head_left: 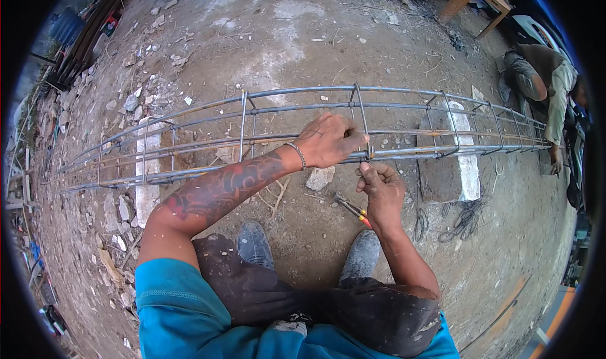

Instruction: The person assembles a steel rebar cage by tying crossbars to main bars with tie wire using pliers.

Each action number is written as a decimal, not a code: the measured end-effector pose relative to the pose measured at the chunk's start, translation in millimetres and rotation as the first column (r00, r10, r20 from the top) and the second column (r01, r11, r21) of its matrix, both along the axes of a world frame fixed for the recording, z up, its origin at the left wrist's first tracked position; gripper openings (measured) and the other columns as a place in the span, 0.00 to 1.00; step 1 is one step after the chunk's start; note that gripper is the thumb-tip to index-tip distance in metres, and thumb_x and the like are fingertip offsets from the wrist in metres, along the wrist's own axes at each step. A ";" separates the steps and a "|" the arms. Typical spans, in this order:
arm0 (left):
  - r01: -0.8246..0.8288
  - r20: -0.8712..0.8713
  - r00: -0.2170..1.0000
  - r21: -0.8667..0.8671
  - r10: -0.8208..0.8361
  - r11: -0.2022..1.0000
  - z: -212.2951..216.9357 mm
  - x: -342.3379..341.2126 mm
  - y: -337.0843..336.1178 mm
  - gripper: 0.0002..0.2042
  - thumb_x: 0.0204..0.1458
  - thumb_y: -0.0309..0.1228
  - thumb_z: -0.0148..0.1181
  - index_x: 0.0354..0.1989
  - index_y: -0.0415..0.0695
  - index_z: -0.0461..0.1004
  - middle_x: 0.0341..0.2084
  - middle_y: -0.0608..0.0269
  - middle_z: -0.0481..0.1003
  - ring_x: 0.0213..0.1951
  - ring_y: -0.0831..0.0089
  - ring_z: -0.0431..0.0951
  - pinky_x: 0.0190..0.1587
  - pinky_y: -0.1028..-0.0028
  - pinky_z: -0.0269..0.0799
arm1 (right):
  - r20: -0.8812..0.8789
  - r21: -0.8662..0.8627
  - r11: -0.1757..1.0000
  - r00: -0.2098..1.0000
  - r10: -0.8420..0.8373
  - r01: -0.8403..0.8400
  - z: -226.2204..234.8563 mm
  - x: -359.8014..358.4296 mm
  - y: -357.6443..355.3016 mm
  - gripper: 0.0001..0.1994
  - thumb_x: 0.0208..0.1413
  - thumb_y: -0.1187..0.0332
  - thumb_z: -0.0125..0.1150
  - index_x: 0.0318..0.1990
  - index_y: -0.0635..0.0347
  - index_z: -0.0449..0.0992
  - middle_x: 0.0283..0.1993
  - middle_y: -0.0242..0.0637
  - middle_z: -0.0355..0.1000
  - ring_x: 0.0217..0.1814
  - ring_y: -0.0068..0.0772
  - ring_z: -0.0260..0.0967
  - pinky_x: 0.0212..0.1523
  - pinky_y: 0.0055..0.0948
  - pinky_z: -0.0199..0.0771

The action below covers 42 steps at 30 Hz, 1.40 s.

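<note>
A long rebar cage (303, 106) of lengthwise bars and square stirrups runs across in front of me, raised on blocks. My left hand (328, 141) reaches over its middle, fingers curled and pinched beside a stirrup (362, 116). Just below the near lower bar is my right hand (384, 192), its thumb and fingers pressed together close to that stirrup's corner. Whatever either hand pinches is too small to make out. On the ground by my right hand lie pincers (353, 209) with red and yellow handles.
Pale concrete blocks support the cage at left (148, 170) and right (466, 163). Loose tie wire (466, 223) lies near the right block. Another person (558, 88) crouches at the cage's right end, a hand near it. Rubble (132, 100) and a stone (320, 178) lie on the dirt.
</note>
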State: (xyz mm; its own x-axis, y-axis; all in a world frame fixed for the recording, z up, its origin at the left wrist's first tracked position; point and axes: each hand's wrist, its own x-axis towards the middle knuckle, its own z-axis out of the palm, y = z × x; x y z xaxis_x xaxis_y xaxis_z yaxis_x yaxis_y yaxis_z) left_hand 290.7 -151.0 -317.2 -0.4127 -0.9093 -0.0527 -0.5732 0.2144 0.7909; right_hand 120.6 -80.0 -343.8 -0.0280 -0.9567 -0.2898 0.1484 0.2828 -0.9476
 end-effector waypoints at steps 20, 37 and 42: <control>0.046 -0.025 0.999 -0.077 -0.048 0.996 -10.5 -0.9 0.5 0.22 0.53 0.44 0.49 0.23 0.32 0.70 0.15 0.44 0.65 0.20 0.53 0.65 0.28 0.60 0.61 | -0.968 -0.225 0.433 0.149 -0.204 -0.873 62.3 -19.2 -23.6 0.05 0.42 0.74 0.56 0.28 0.63 0.70 0.28 0.38 0.66 0.34 0.38 0.65 0.33 0.35 0.69; 0.106 0.042 0.993 0.024 -0.107 0.994 0.2 -2.2 2.6 0.23 0.55 0.45 0.48 0.27 0.31 0.71 0.16 0.43 0.67 0.20 0.53 0.67 0.29 0.60 0.62 | 0.865 0.192 0.928 0.502 -0.005 -0.320 -15.2 -8.7 6.4 0.15 0.62 0.59 0.48 0.47 0.60 0.70 0.41 0.37 0.73 0.33 0.24 0.65 0.33 0.22 0.66; 0.089 0.046 0.995 0.047 -0.091 0.995 1.9 1.0 3.3 0.23 0.53 0.46 0.48 0.24 0.33 0.72 0.17 0.43 0.70 0.25 0.48 0.72 0.33 0.58 0.65 | 0.829 0.174 0.912 0.556 0.067 -0.370 -1.4 -13.8 0.1 0.11 0.61 0.61 0.50 0.40 0.58 0.73 0.32 0.30 0.71 0.27 0.21 0.62 0.26 0.20 0.62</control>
State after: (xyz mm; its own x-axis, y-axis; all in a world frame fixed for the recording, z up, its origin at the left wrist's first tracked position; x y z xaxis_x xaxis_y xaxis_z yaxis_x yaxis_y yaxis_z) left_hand 291.7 -147.7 -315.2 -0.4890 -0.8647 -0.1144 -0.5909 0.2319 0.7727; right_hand 106.8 -79.9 -345.3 0.5543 -0.7578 -0.3441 0.6832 0.6504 -0.3319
